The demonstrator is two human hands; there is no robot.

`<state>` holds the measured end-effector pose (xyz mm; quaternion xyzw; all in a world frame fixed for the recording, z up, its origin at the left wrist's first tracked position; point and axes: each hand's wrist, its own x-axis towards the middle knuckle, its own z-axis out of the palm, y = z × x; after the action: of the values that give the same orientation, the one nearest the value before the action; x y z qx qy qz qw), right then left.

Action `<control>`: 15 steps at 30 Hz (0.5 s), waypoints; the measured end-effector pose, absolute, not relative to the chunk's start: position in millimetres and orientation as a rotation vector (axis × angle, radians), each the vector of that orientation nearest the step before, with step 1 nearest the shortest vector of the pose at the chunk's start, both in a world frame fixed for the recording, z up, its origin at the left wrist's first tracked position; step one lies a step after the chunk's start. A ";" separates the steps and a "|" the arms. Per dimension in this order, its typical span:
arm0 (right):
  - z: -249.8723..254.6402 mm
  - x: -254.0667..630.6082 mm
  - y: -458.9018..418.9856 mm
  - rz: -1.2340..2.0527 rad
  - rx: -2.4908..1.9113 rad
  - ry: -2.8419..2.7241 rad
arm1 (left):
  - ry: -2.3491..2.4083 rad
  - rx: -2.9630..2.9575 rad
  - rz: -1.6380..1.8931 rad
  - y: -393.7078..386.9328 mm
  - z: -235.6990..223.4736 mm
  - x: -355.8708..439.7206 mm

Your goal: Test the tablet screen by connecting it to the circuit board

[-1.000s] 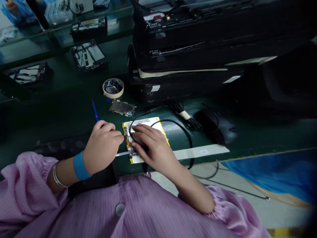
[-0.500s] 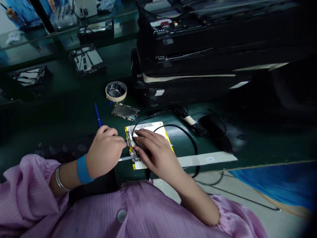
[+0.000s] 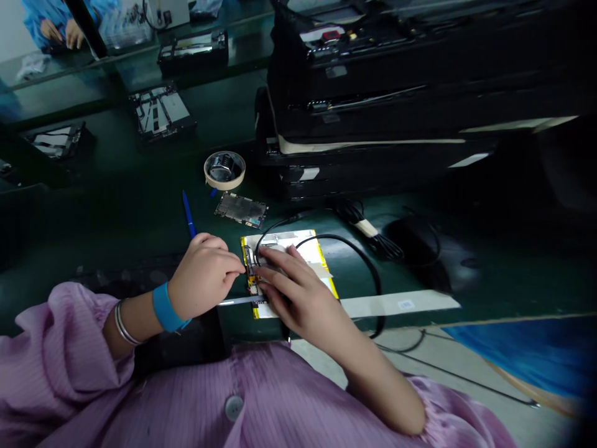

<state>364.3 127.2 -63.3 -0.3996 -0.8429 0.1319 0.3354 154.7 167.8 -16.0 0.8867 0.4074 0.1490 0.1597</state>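
Observation:
A flat white battery pack (image 3: pixel 305 239) with yellow edges lies on the green bench, its small circuit strip (image 3: pixel 249 261) along the left side. My left hand (image 3: pixel 205 277), wearing a blue wristband, is closed in a pinch at that side. Whatever its fingertips hold is hidden. My right hand (image 3: pixel 298 289) lies over the pack with fingers stretched out and slightly bent; a black cable (image 3: pixel 357 252) loops round it and passes by its fingertips. Below both hands a thin pale strip (image 3: pixel 237 301) reaches onto the pack's lower left corner.
A blue pen (image 3: pixel 188 214), a circuit board (image 3: pixel 241 209) and a tape roll (image 3: pixel 224 171) lie beyond my hands. To the right are a bundled cable (image 3: pixel 368 229), a dark mouse (image 3: pixel 426 252) and stacked black cases (image 3: pixel 373 149). Another person's hands (image 3: pixel 63 32) show at the far left.
The whole view has shifted slightly. My right fingers have spread a little over the battery pack, while my left hand stays pinched at its edge. The other person's hands have come together.

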 end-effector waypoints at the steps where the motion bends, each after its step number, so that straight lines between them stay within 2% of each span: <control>1: -63.7 364.6 126.9 0.323 -1.028 -2.227 | 1.173 2.524 0.425 168.0 -16.2 155.0; 15: -60.8 366.8 127.3 0.212 -0.997 -2.354 | 1.204 2.427 0.390 169.1 -14.5 156.3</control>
<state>366.8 127.3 -60.8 -0.3728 -0.8798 0.0794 0.2841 156.3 169.1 -14.5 0.8687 0.4308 0.1396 0.2009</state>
